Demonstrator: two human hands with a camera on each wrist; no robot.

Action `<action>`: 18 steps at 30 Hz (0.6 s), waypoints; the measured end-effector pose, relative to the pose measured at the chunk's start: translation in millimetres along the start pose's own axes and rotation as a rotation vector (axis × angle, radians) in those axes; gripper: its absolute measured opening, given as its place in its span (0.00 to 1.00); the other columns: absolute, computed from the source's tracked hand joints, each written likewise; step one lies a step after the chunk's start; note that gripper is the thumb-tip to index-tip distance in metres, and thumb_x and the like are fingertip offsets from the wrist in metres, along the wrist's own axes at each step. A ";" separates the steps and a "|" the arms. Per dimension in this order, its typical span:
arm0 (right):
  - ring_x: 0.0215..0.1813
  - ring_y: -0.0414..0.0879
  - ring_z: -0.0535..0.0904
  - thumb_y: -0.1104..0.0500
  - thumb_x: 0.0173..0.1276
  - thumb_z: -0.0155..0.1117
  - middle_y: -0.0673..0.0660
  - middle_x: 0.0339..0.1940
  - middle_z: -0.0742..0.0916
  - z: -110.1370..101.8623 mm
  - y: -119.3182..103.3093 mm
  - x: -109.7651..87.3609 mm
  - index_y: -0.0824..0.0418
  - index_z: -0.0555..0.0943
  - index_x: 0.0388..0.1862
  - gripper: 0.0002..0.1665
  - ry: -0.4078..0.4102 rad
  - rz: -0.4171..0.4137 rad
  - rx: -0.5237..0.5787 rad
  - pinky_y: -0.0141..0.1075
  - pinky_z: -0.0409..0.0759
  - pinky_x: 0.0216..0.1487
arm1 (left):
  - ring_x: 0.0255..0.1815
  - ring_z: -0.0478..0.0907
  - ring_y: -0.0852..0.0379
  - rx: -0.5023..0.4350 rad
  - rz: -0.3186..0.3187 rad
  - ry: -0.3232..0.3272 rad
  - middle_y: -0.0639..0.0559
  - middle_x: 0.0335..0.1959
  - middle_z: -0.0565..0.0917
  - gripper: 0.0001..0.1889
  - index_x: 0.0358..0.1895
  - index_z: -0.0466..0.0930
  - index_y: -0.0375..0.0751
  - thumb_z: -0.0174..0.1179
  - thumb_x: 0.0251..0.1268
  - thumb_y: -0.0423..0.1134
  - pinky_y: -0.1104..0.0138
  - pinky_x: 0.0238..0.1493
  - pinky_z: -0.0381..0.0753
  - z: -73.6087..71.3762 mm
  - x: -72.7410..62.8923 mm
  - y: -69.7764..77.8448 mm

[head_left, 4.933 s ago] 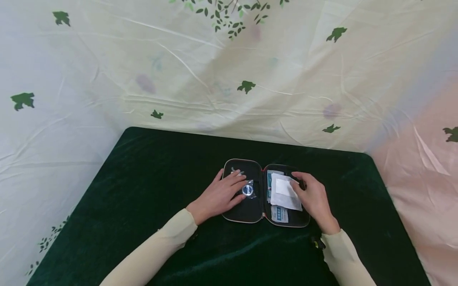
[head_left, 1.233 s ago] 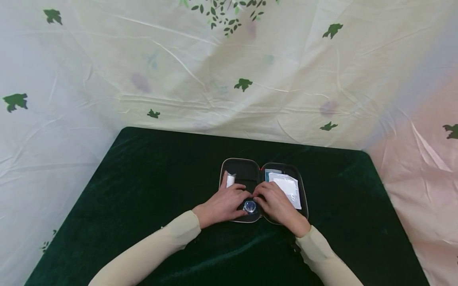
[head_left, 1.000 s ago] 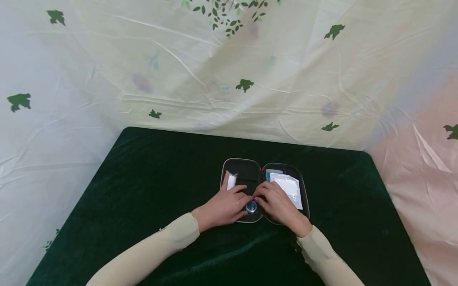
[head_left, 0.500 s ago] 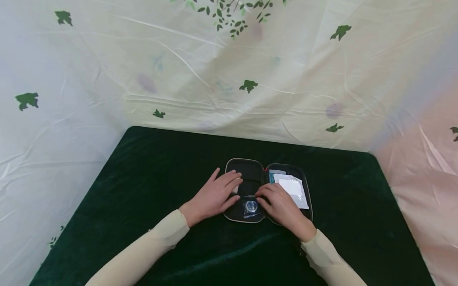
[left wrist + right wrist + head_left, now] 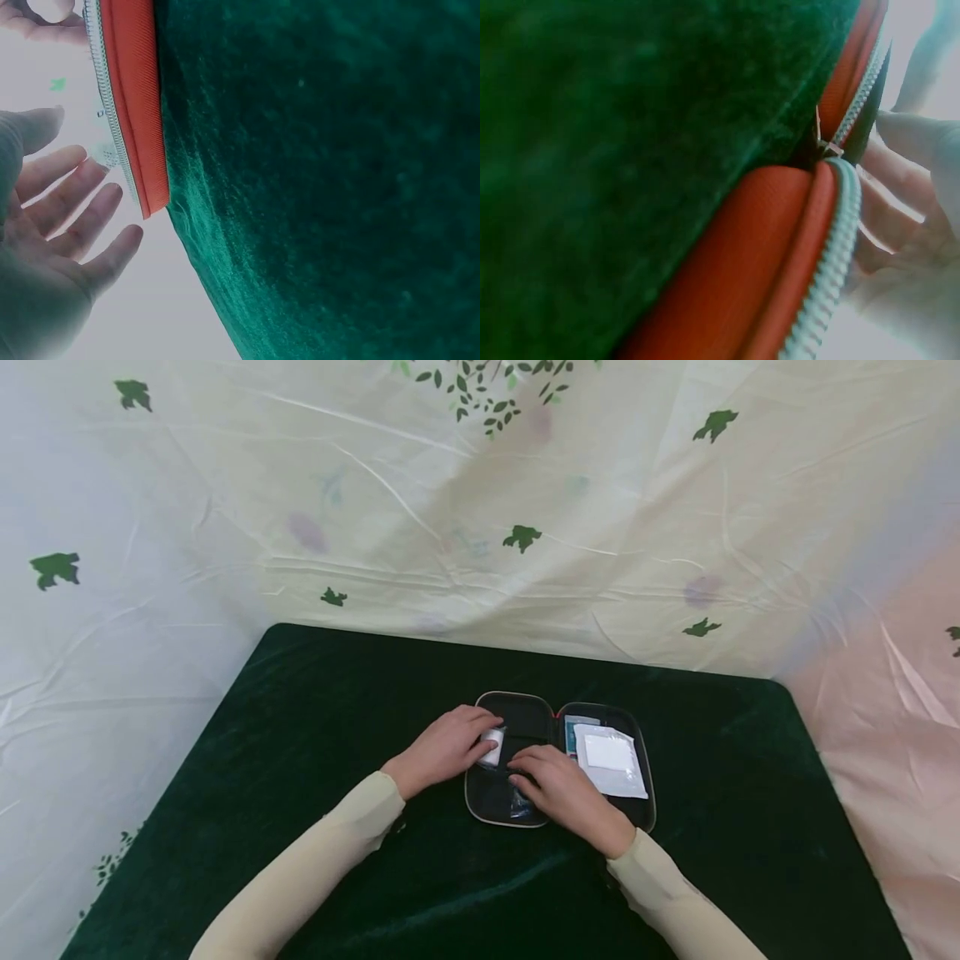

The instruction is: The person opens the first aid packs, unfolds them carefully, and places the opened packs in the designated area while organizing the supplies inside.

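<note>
A zip case [image 5: 480, 817] lies unfolded on the table, dark inside; its orange outer side [image 5: 139, 105] shows in the left wrist view. My left hand [image 5: 447, 745] reaches over the case's left rim, thumb and fingertips at a small white wrapped roll [image 5: 493, 750]. In the left wrist view its fingers are spread and loosely bent. My right hand [image 5: 566, 789] lies across the hinge, fingertips over the left half. Under it, a clear packet [image 5: 519, 806] is partly hidden. White flat packets [image 5: 611, 760] fill much of the right half.
A blue-and-white packet [image 5: 579, 727] shows behind the white ones. The table [image 5: 360, 693] is covered in dark green velvet. A pale printed cloth [image 5: 420, 527] hangs behind it and along both sides. The zipper [image 5: 840, 232] runs along the case's edge in the right wrist view.
The left hand has drawn back toward the left rim, uncovering more of the white roll. The right hand has shifted left, covering the round item in the clear packet, which earlier moved nearer the front.
</note>
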State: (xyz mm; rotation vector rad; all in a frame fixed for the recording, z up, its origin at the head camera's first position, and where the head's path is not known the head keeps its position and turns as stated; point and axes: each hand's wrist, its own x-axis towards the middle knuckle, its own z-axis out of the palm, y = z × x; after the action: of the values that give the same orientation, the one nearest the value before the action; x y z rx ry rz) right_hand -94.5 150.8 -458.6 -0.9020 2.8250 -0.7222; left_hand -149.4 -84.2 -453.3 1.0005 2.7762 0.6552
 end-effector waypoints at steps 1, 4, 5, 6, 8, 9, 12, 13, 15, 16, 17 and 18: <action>0.60 0.49 0.81 0.54 0.75 0.68 0.54 0.56 0.87 0.6 -0.2 1.1 0.57 0.87 0.55 0.14 -0.008 0.003 0.000 0.48 0.80 0.63 | 0.68 0.74 0.50 0.005 0.000 -0.007 0.47 0.66 0.79 0.22 0.69 0.77 0.44 0.57 0.80 0.48 0.55 0.70 0.73 0.3 0.5 -0.2; 0.58 0.48 0.81 0.54 0.75 0.68 0.54 0.54 0.87 2.7 0.0 3.5 0.57 0.87 0.54 0.13 -0.024 0.008 0.006 0.47 0.81 0.61 | 0.66 0.74 0.51 0.023 0.000 -0.019 0.47 0.65 0.80 0.22 0.69 0.78 0.44 0.59 0.79 0.47 0.56 0.68 0.75 1.2 1.3 -0.9; 0.58 0.48 0.81 0.54 0.75 0.68 0.54 0.54 0.87 3.0 0.0 4.2 0.57 0.87 0.54 0.13 -0.028 0.009 0.011 0.46 0.81 0.61 | 0.65 0.74 0.51 0.025 -0.002 -0.021 0.47 0.64 0.80 0.22 0.69 0.78 0.43 0.59 0.78 0.47 0.56 0.67 0.75 1.4 1.4 -1.1; 0.57 0.48 0.82 0.54 0.75 0.68 0.54 0.53 0.87 3.4 0.0 4.7 0.57 0.87 0.53 0.13 -0.029 0.008 0.015 0.46 0.81 0.60 | 0.64 0.75 0.51 0.030 -0.004 -0.022 0.47 0.64 0.80 0.22 0.68 0.78 0.43 0.60 0.78 0.46 0.56 0.67 0.75 1.5 1.4 -1.4; 0.56 0.48 0.82 0.55 0.75 0.68 0.53 0.52 0.87 4.5 0.3 5.3 0.57 0.87 0.52 0.12 -0.028 0.003 0.018 0.46 0.82 0.58 | 0.64 0.75 0.51 0.031 -0.007 -0.024 0.46 0.63 0.80 0.21 0.68 0.79 0.43 0.61 0.77 0.45 0.56 0.67 0.75 1.5 1.3 -1.5; 0.55 0.47 0.82 0.55 0.74 0.68 0.53 0.52 0.87 5.0 0.5 5.5 0.56 0.87 0.52 0.11 -0.025 0.000 0.020 0.45 0.82 0.58 | 0.64 0.75 0.51 0.032 -0.008 -0.025 0.46 0.62 0.80 0.21 0.67 0.79 0.43 0.61 0.77 0.45 0.56 0.67 0.75 1.6 1.4 -1.7; 0.54 0.47 0.82 0.56 0.74 0.69 0.52 0.50 0.87 6.1 0.5 5.7 0.56 0.87 0.50 0.10 -0.015 -0.009 0.032 0.45 0.82 0.56 | 0.63 0.75 0.51 0.021 -0.008 -0.023 0.47 0.61 0.81 0.20 0.66 0.80 0.43 0.62 0.76 0.44 0.56 0.66 0.75 1.7 0.9 -2.0; 0.53 0.46 0.82 0.56 0.74 0.69 0.52 0.50 0.87 6.2 0.5 5.6 0.55 0.87 0.50 0.09 -0.011 -0.011 0.035 0.45 0.82 0.56 | 0.63 0.75 0.51 0.013 -0.006 -0.022 0.47 0.61 0.81 0.20 0.66 0.80 0.43 0.62 0.76 0.44 0.56 0.66 0.76 1.8 0.8 -2.2; 0.53 0.47 0.82 0.56 0.74 0.69 0.51 0.49 0.87 6.2 0.1 5.3 0.55 0.87 0.49 0.08 0.001 -0.016 0.046 0.45 0.82 0.56 | 0.62 0.75 0.52 -0.001 -0.003 -0.020 0.47 0.61 0.81 0.19 0.66 0.80 0.43 0.62 0.76 0.43 0.57 0.65 0.76 2.8 0.5 -2.7; 0.53 0.47 0.82 0.56 0.74 0.68 0.51 0.49 0.87 6.3 0.0 5.0 0.55 0.87 0.49 0.08 0.006 -0.016 0.054 0.45 0.82 0.56 | 0.61 0.75 0.52 -0.013 -0.003 -0.017 0.47 0.60 0.81 0.19 0.65 0.80 0.43 0.62 0.77 0.43 0.57 0.65 0.76 3.3 0.2 -2.9; 0.53 0.47 0.82 0.57 0.74 0.68 0.51 0.49 0.87 6.4 -0.2 4.7 0.55 0.87 0.49 0.08 0.011 -0.016 0.062 0.46 0.82 0.57 | 0.61 0.75 0.52 -0.022 -0.003 -0.014 0.47 0.60 0.81 0.19 0.65 0.80 0.43 0.62 0.77 0.43 0.57 0.64 0.76 3.9 0.1 -3.2; 0.53 0.47 0.83 0.57 0.74 0.68 0.51 0.49 0.87 6.9 0.2 4.3 0.55 0.87 0.49 0.08 0.017 -0.018 0.068 0.46 0.82 0.57 | 0.61 0.75 0.52 -0.036 -0.005 -0.012 0.48 0.60 0.81 0.19 0.65 0.81 0.43 0.62 0.77 0.43 0.57 0.64 0.77 4.4 -0.2 -3.3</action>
State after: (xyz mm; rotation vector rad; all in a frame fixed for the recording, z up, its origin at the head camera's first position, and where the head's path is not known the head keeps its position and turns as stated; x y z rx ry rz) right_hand -96.6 145.6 -464.6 -0.9165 2.7918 -0.8260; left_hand -150.0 -85.0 -458.7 0.9876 2.7449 0.6940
